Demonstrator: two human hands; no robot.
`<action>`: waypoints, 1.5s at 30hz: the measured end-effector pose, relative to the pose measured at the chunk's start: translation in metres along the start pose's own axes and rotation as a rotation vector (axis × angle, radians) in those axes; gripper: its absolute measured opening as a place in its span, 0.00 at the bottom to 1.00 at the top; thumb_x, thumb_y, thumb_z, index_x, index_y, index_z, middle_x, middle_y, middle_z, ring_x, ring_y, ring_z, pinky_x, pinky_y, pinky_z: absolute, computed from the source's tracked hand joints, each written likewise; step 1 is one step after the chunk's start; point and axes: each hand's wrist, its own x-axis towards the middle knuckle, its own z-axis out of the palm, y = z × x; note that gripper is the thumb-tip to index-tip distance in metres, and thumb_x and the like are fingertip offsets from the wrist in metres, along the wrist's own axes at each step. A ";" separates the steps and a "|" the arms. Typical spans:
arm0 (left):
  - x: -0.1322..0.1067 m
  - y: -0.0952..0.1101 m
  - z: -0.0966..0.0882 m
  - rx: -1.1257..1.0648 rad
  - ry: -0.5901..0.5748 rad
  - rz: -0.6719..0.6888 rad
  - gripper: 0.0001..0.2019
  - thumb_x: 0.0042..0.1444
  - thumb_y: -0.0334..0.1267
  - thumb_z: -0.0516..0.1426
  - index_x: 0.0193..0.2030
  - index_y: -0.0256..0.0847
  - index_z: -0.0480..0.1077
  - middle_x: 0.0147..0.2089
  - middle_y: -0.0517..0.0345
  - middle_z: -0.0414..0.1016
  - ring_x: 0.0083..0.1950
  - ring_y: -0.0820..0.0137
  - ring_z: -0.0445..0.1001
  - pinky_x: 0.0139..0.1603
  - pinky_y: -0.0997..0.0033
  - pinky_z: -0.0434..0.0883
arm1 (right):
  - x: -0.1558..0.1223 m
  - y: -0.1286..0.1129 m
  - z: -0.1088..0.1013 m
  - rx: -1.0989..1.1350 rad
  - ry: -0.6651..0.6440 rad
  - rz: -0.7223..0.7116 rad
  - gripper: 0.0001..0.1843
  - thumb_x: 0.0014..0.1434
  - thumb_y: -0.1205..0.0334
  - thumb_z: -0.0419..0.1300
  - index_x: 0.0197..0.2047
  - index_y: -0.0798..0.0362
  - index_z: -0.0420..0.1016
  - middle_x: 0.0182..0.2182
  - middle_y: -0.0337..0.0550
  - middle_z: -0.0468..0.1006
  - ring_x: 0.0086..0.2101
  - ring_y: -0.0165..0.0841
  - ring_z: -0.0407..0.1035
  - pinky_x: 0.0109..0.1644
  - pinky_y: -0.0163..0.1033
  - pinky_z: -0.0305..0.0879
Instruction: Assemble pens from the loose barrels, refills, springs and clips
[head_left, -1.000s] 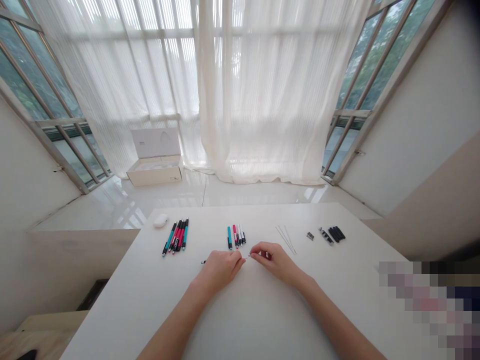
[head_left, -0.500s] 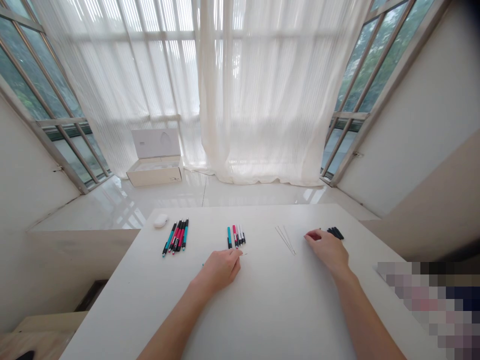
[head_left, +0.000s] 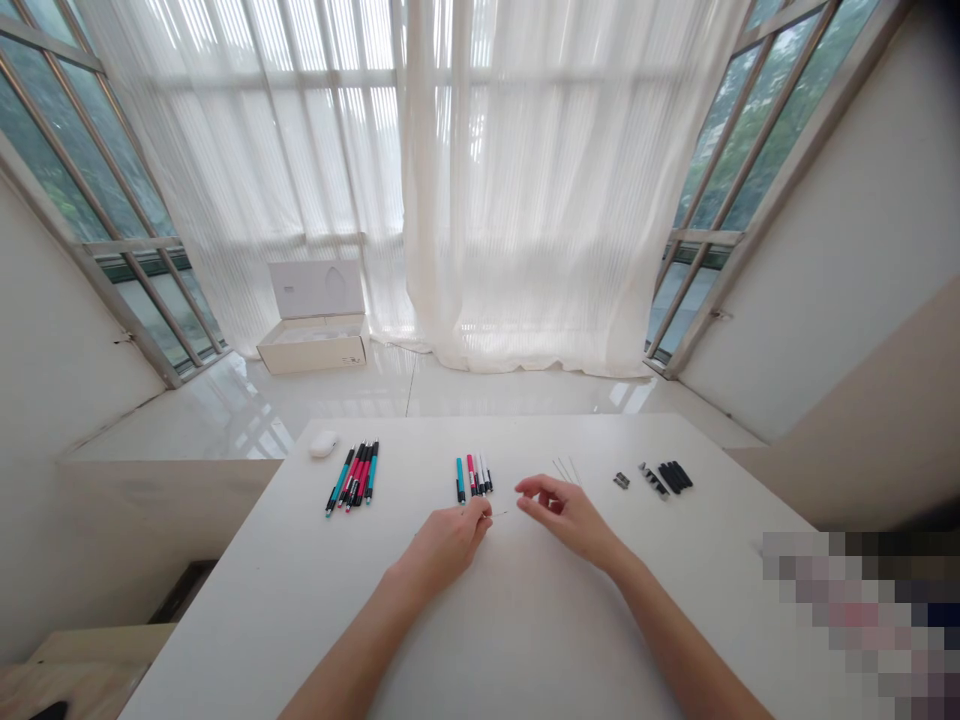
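Left hand closed in a pinch on a thin metal rod, tip free in the narrow gap before the half-open right hand; a short row of pens just beyond the left hand, the far edge of the tabletop well beyond that row

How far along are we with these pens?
Done, it seems: the pens at far left look assembled. In hand: the left hand pinches a thin metal rod; the right hand is open beside it. Left: shorter pen parts, more rods, black pieces.
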 end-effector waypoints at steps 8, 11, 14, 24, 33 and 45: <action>0.000 -0.005 0.005 0.064 0.046 0.037 0.08 0.67 0.39 0.43 0.42 0.43 0.61 0.33 0.58 0.75 0.32 0.66 0.74 0.31 0.73 0.63 | -0.002 -0.006 0.020 0.120 -0.074 0.012 0.13 0.55 0.53 0.58 0.32 0.53 0.76 0.19 0.34 0.65 0.22 0.26 0.55 0.26 0.33 0.55; -0.001 -0.006 0.004 0.120 0.066 0.041 0.10 0.67 0.38 0.42 0.39 0.42 0.62 0.31 0.58 0.74 0.30 0.67 0.73 0.28 0.74 0.60 | 0.002 0.002 0.006 0.213 0.016 0.071 0.14 0.53 0.51 0.60 0.31 0.53 0.76 0.19 0.33 0.63 0.22 0.26 0.55 0.26 0.33 0.54; -0.002 -0.003 0.005 0.154 0.074 0.051 0.11 0.68 0.39 0.42 0.37 0.42 0.62 0.28 0.59 0.73 0.27 0.67 0.72 0.26 0.74 0.57 | 0.003 0.000 0.002 0.346 0.052 0.110 0.15 0.51 0.48 0.62 0.31 0.53 0.74 0.19 0.33 0.62 0.22 0.25 0.54 0.25 0.33 0.51; -0.003 0.010 0.005 0.029 0.064 0.052 0.11 0.66 0.40 0.44 0.37 0.41 0.64 0.27 0.59 0.72 0.26 0.69 0.70 0.26 0.74 0.57 | 0.001 -0.019 0.034 0.525 -0.046 0.047 0.21 0.55 0.42 0.58 0.30 0.54 0.72 0.20 0.35 0.67 0.19 0.24 0.53 0.23 0.33 0.50; 0.002 -0.001 -0.010 -0.597 0.337 -0.117 0.15 0.57 0.26 0.43 0.47 0.41 0.62 0.40 0.56 0.74 0.33 0.72 0.69 0.38 0.70 0.66 | 0.005 0.052 -0.045 -0.348 0.425 0.290 0.20 0.60 0.50 0.49 0.33 0.53 0.76 0.26 0.46 0.77 0.26 0.34 0.66 0.30 0.37 0.57; 0.006 -0.027 -0.023 -1.192 0.571 -0.440 0.19 0.45 0.39 0.67 0.41 0.38 0.66 0.47 0.49 0.72 0.52 0.59 0.74 0.55 0.59 0.68 | 0.001 0.049 -0.042 -0.603 0.420 0.295 0.18 0.60 0.51 0.50 0.38 0.52 0.77 0.31 0.47 0.79 0.29 0.37 0.69 0.31 0.38 0.58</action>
